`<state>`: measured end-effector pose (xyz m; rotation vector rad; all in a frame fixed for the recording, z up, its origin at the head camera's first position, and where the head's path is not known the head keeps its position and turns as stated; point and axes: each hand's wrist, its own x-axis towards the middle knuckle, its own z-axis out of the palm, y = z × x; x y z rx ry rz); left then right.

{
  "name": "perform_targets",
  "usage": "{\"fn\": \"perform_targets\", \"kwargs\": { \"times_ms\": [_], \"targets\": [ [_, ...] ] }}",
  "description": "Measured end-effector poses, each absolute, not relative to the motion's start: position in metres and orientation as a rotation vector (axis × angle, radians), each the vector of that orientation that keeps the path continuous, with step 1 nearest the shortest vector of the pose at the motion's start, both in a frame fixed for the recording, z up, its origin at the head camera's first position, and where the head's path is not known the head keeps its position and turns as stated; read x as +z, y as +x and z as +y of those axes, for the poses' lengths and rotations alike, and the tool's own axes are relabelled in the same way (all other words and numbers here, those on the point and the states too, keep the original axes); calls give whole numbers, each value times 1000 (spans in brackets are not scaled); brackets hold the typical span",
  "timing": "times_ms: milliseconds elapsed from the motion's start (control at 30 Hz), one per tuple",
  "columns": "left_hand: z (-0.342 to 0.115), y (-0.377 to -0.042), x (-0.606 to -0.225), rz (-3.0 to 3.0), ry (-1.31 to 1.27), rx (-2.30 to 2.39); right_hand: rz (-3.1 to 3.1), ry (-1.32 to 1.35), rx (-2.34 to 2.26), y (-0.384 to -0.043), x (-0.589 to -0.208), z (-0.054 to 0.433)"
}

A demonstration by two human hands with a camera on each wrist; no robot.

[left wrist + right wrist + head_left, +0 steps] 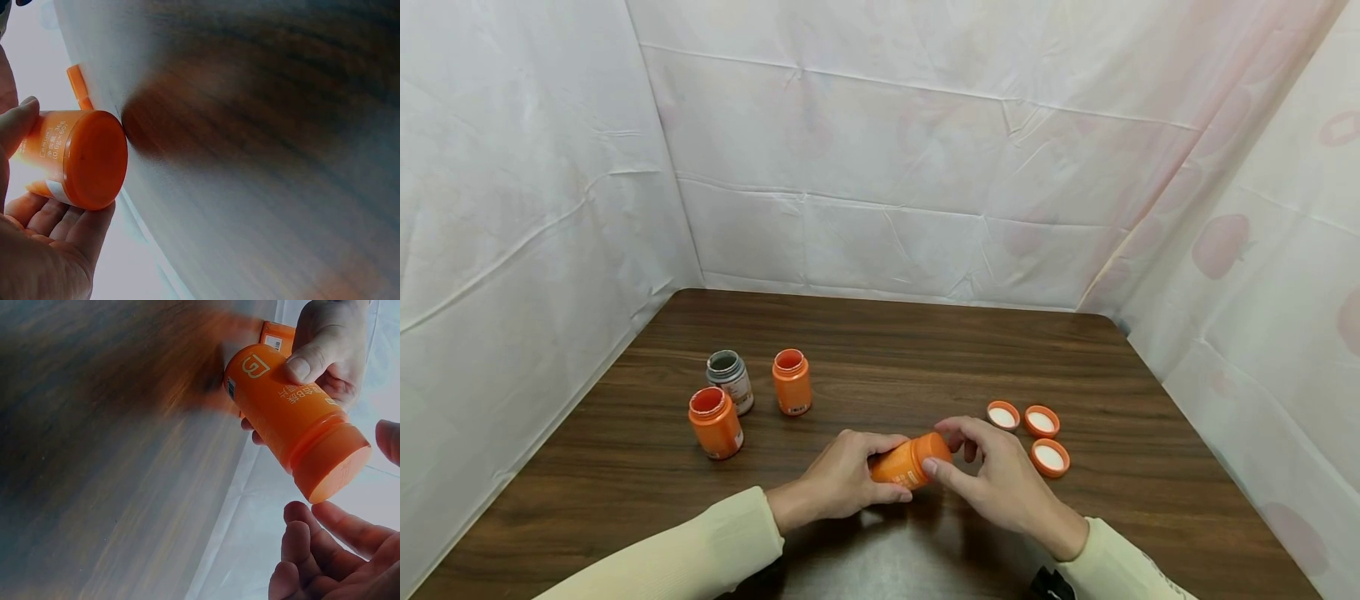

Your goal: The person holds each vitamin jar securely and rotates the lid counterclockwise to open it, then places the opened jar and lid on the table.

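An orange pill bottle (901, 467) with its orange cap (332, 464) on lies tilted in my left hand (842, 479), which grips it round the body just above the table. Its base faces the camera in the left wrist view. My right hand (1000, 479) is at the cap end with its fingers spread. In the right wrist view the thumb (389, 441) stands apart from the cap, while the fingertips (322, 509) are right at its lower edge; whether they touch it I cannot tell.
On the left of the brown table (910, 350) stand uncapped bottles: orange (717, 429), grey (735, 387) and another orange (793, 390). Three caps lie inside-up on the right: a grey-rimmed cap (1003, 415) and orange caps (1042, 421) (1050, 458). White sheeting (880, 167) surrounds the table.
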<state>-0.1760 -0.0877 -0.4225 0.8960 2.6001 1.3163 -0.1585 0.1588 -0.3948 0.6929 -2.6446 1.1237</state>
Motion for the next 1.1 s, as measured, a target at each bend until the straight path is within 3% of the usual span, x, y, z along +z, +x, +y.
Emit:
{"fn": "perform_targets", "kwargs": {
  "times_ms": [567,1100],
  "targets": [
    [-87,-177,-424,2621,919,1297,-2668,691,1140,-160,-395,158],
    [-87,-177,-423,2619,930,1289,-2552,900,1092,-161,-393,162]
  ]
}}
